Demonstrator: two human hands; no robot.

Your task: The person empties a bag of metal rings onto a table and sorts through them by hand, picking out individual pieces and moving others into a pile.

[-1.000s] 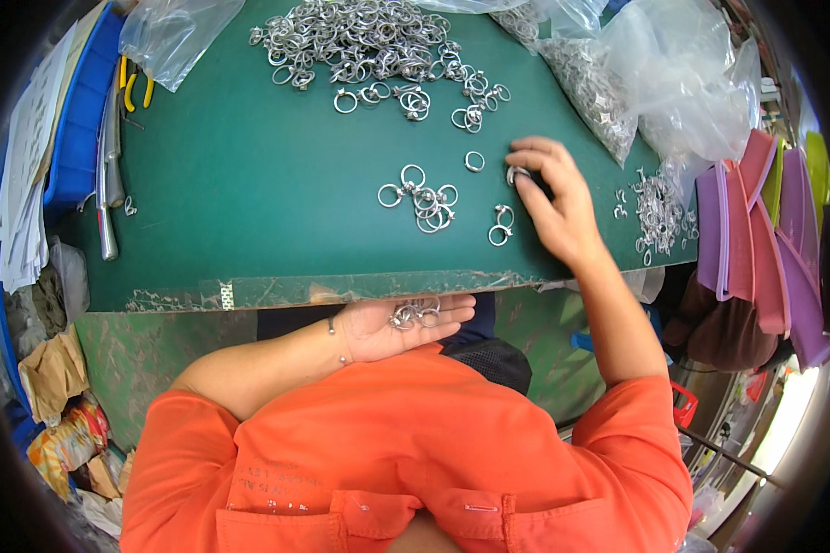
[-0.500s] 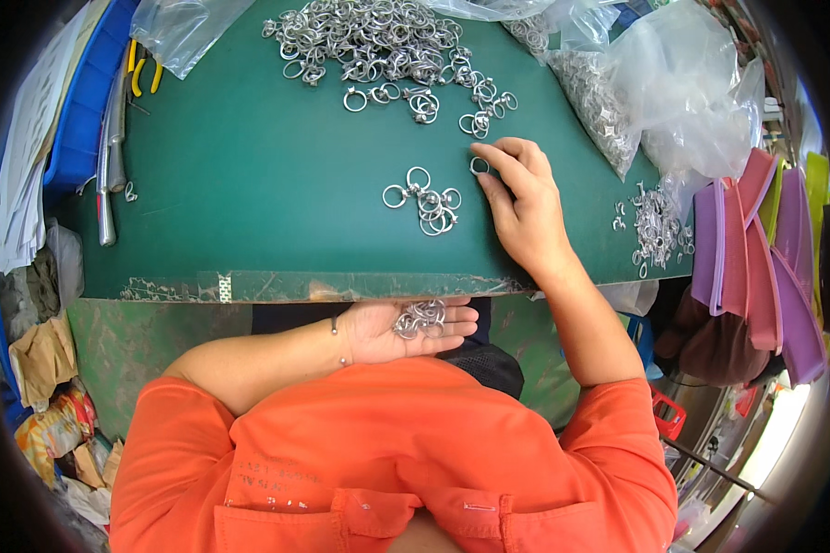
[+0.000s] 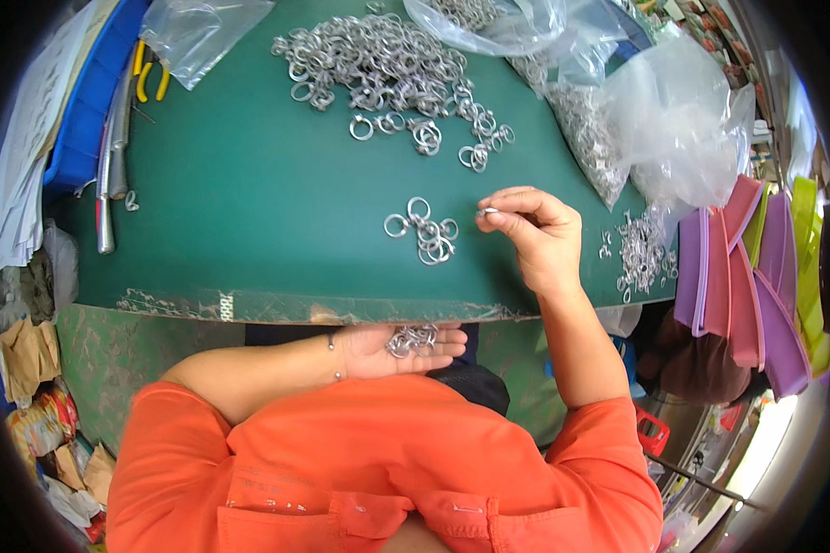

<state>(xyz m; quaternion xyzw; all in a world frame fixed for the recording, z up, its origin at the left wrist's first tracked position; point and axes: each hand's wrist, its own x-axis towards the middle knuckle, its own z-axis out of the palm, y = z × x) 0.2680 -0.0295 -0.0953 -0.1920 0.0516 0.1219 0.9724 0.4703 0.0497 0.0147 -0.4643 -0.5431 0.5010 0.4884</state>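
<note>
My right hand is raised over the green table, with thumb and fingertips pinched on one silver ring, seen nearly edge-on. Left of it lies a small loose cluster of silver rings on the tabletop. My left hand is palm up just below the table's front edge, its fingers stretched out. Several silver rings rest on that palm and are held there. A large heap of similar rings sits farther back, with a few stray ones along its near side.
Clear plastic bags of small metal parts stand at the back right. More small parts lie loose near purple and pink strips. On the left are yellow-handled pliers, metal tools and a blue bin with papers.
My right hand has turned, and the pinched ring now shows edge-on instead of as a circle. My left hand still holds its rings. The whole view has shifted slightly.
</note>
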